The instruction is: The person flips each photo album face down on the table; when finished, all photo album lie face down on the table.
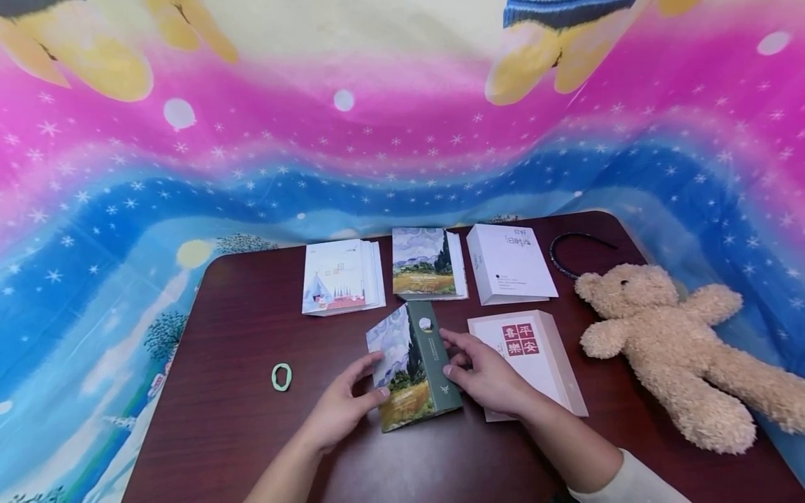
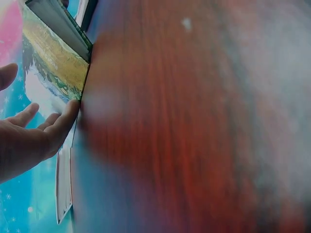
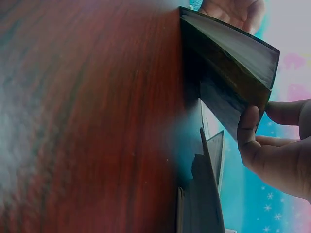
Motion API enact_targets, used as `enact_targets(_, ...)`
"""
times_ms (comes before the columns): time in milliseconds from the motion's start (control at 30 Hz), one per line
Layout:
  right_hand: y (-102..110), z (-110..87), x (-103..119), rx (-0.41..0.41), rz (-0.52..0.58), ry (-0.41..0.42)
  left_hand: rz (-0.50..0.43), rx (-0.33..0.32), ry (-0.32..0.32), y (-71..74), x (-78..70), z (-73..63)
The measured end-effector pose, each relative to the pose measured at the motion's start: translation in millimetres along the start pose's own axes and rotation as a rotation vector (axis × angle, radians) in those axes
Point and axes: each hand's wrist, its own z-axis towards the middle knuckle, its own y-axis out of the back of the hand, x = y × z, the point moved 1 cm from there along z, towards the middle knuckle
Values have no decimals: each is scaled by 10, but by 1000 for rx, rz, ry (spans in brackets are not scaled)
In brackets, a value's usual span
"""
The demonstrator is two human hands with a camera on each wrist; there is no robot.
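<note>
A book [image 1: 402, 377] with a painted landscape cover and dark green spine stands tilted on the table, its pale page edges facing the right wrist camera. My right hand [image 1: 484, 374] pinches it at the spine side, thumb and fingers on either side of the corner in the right wrist view [image 3: 282, 145]. My left hand [image 1: 346, 402] is spread at the cover's left edge, and in the left wrist view one fingertip of the left hand [image 2: 34, 131] meets the book's lower corner.
Behind stand a white book with a tent picture [image 1: 333, 276], a second landscape book [image 1: 424, 262] and a white book [image 1: 516, 265]. A book with red squares [image 1: 516, 363] lies beside my right hand. A teddy bear [image 1: 679, 349], black headband [image 1: 556, 258] and green hair tie [image 1: 281, 377] are on the table.
</note>
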Motion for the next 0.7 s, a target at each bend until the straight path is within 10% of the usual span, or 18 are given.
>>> enact_targets(700,-191,89,-77,45,-163,37,119,-74,-5,239,86,-108)
